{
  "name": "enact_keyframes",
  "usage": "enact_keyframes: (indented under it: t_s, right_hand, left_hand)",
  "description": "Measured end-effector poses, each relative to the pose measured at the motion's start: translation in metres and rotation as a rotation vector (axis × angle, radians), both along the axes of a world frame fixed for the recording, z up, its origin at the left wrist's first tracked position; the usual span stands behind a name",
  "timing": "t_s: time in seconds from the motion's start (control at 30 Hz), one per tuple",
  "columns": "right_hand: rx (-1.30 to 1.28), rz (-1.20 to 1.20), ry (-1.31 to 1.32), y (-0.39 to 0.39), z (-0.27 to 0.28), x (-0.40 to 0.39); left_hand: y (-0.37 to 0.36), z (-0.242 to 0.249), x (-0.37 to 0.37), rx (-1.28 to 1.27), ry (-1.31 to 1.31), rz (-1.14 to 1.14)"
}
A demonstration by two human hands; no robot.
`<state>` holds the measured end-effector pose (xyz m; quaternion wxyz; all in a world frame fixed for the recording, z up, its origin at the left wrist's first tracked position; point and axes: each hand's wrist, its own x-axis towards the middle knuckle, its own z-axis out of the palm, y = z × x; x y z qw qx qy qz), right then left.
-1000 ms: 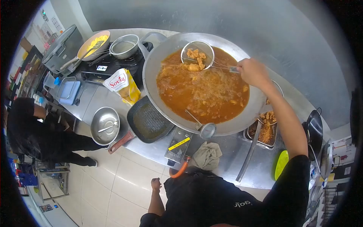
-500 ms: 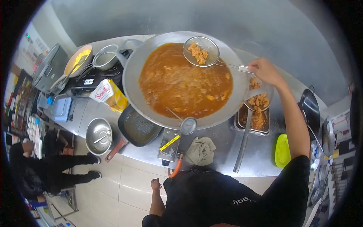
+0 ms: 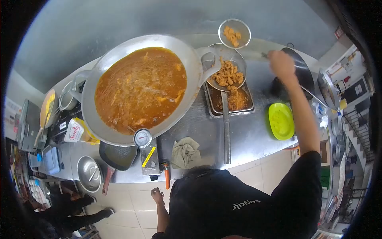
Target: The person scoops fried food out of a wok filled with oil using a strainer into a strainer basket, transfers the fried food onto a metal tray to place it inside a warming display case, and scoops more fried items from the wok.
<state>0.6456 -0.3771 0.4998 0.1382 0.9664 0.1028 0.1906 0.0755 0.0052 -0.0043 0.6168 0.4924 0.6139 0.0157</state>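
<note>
My right hand (image 3: 281,65) is closed round the handle of a small wire strainer (image 3: 243,39), which holds fried pieces (image 3: 232,36). This strainer is above the far edge of a larger strainer (image 3: 226,91) heaped with fried pieces (image 3: 228,75). Beneath the larger one is a metal tray (image 3: 250,104) with brown crumbs. Bubbling brown oil (image 3: 139,87) with pieces in it fills a big wok (image 3: 191,79), and a dial thermometer (image 3: 142,138) sits at its near rim. Low by my body, my left hand (image 3: 157,195) has its fingers curled; whether it holds anything is unclear.
A cloth (image 3: 186,153), a burner with an orange hose (image 3: 167,178), a square pan (image 3: 118,156) and a steel bowl (image 3: 90,173) lie along the near side. Rightward are a green plate (image 3: 281,121) and a dark wok (image 3: 303,71). Another person (image 3: 55,217) stands at lower left.
My right hand has carried the small strainer from over the oil rightward to above the larger strainer. The head view has turned right, so the big wok appears further left.
</note>
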Motion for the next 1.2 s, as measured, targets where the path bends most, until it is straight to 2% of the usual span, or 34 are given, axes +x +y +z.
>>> enact_keyframes:
  t_s: [0.03,0.1,0.2,0.3,0.37,0.4,0.43,0.53,0.63,0.77,0.8,0.87,0.97,1.07,1.17,1.2]
  right_hand:
    - [-0.078,-0.068,0.027,-0.004,-0.02,0.005]
    - [-0.241,-0.017,0.058,-0.01,-0.061,0.017]
    - [-0.284,0.006,0.06,-0.021,-0.08,0.038]
    - [-0.286,-0.101,0.074,-0.033,-0.063,0.062]
    - [-0.23,-0.098,-0.01,-0.043,-0.045,0.067]
    - [-0.085,-0.074,-0.031,-0.036,-0.029,0.058]
    - [-0.071,-0.087,-0.075,-0.041,-0.025,0.072]
    - [0.21,0.084,-0.085,-0.008,0.02,0.06]
    - [0.309,0.23,0.005,0.037,0.053,0.049]
    - [0.269,0.465,0.08,0.114,0.073,0.022]
    - [0.184,0.459,0.102,0.135,0.077,0.01]
    - [0.02,0.439,0.143,0.173,0.082,-0.01]
    - [-0.243,0.504,0.004,0.206,0.078,-0.018]
    - [-0.394,0.57,-0.116,0.227,0.082,-0.024]
    - [-0.51,0.605,-0.108,0.236,0.085,-0.032]
    - [-0.512,0.64,-0.021,0.233,0.084,-0.03]
  left_hand:
    - [0.001,0.004,0.006,0.014,-0.034,0.007]
    - [0.0,0.018,0.02,0.026,-0.072,-0.03]
    - [-0.003,0.046,0.04,0.031,-0.072,-0.184]
    - [0.001,0.068,0.046,-0.065,-0.159,-0.363]
    - [0.002,0.1,0.055,-0.038,-0.233,-0.559]
    - [0.001,0.115,0.06,-0.003,-0.221,-0.584]
    - [-0.001,0.131,0.067,0.029,-0.21,-0.6]
    - [0.002,0.165,0.078,0.092,-0.185,-0.692]
    - [0.002,0.175,0.083,0.17,-0.198,-0.659]
    - [-0.005,0.197,0.102,0.114,-0.367,-0.368]
    - [-0.006,0.193,0.104,0.025,-0.424,-0.281]
    - [-0.01,0.178,0.101,0.164,-0.388,-0.294]
    - [-0.013,0.176,0.101,0.281,-0.38,-0.306]
    - [-0.014,0.173,0.1,0.307,-0.388,-0.303]
    - [-0.013,0.158,0.096,0.28,-0.405,-0.286]
    - [-0.013,0.162,0.097,0.258,-0.4,-0.276]
